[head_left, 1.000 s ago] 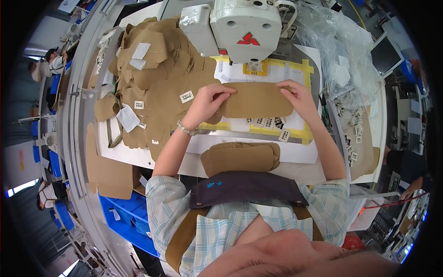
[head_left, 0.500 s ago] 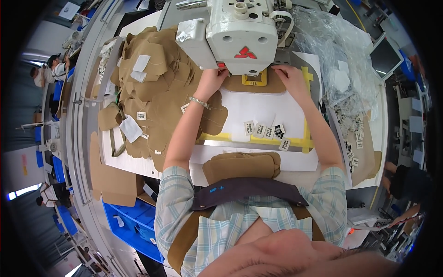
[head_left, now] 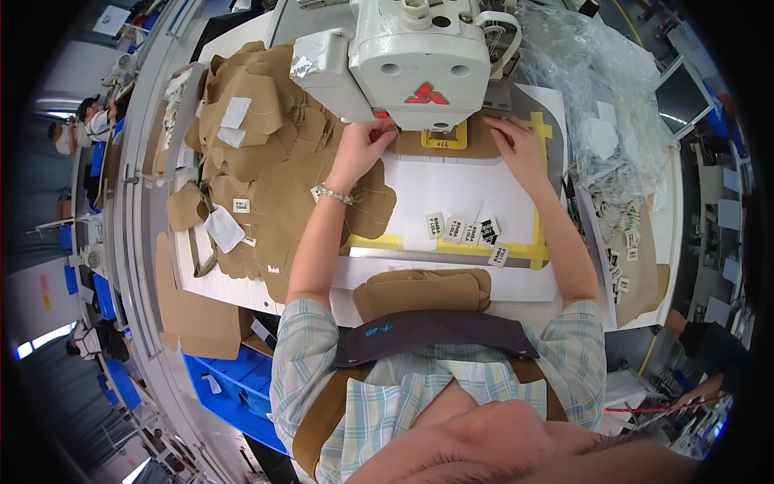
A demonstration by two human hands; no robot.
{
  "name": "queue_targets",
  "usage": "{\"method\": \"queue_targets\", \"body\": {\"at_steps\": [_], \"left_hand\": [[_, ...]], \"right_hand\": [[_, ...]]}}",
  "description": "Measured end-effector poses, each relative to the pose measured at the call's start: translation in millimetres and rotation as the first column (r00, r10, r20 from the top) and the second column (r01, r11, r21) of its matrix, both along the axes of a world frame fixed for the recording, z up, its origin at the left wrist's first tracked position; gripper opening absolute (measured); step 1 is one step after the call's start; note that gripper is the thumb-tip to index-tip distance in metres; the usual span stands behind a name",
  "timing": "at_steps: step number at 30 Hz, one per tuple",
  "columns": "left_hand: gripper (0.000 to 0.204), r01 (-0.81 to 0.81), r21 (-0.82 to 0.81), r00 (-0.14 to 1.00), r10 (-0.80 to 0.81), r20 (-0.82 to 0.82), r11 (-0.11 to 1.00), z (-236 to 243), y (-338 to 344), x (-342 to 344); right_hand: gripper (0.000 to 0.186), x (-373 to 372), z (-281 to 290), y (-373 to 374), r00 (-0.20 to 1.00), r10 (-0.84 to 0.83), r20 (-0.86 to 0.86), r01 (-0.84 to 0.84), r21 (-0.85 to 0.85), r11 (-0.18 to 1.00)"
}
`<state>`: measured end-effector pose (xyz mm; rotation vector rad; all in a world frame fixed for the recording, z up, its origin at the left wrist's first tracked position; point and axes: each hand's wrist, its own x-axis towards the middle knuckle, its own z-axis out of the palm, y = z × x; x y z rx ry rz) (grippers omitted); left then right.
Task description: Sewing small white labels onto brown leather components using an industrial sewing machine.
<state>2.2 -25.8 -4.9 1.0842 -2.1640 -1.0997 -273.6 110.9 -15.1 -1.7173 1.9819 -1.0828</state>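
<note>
A brown fabric piece (head_left: 484, 145) lies under the yellow frame (head_left: 444, 143) below the head of a white sewing machine (head_left: 419, 64). At its left edge, my left hand (head_left: 363, 149) has thumb and fingertips closed together on the fabric. My right hand (head_left: 522, 153) is at its right edge, forefinger stretched out and thumb held apart, fingertips touching the fabric. The machine head partly hides the fabric's far side. On the white sheet (head_left: 427, 185) between my forearms lie several small printed labels (head_left: 454, 229).
A heap of brown fabric pieces (head_left: 274, 177) spreads over the left of the table. Folded brown pieces (head_left: 421, 294) lie near my chest. Clear plastic wrap (head_left: 588, 89) and loose labels (head_left: 621, 258) are at the right. A blue crate (head_left: 234, 395) stands at lower left.
My right hand has shifted slightly right along the fabric edge, its fingers more spread. My left hand has moved slightly left and nearer me. At the far right, another person has moved.
</note>
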Motion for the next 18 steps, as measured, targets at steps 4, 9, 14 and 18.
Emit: {"method": "queue_targets", "body": {"at_steps": [4,9,14,18], "left_hand": [[0.023,-0.049,0.033,0.999,0.049,0.001,0.998,-8,-1,-1],[0.022,-0.088,-0.003,0.996,0.087,-0.011,0.996,-13,-2,-2],[0.018,-0.086,0.001,0.996,0.086,0.01,0.996,-11,-1,-1],[0.016,-0.105,0.02,0.994,0.105,-0.005,0.994,-9,2,-3]], "right_hand": [[0.023,3,-2,2,1.0,-0.019,0.013,0.02,-0.018,1.0],[0.021,6,5,0,0.99,-0.067,0.126,0.068,-0.004,0.998],[0.021,7,2,-1,0.997,-0.065,0.05,0.068,-0.048,0.997],[0.021,6,1,-1,0.997,-0.058,0.043,0.061,-0.062,0.996]]}}
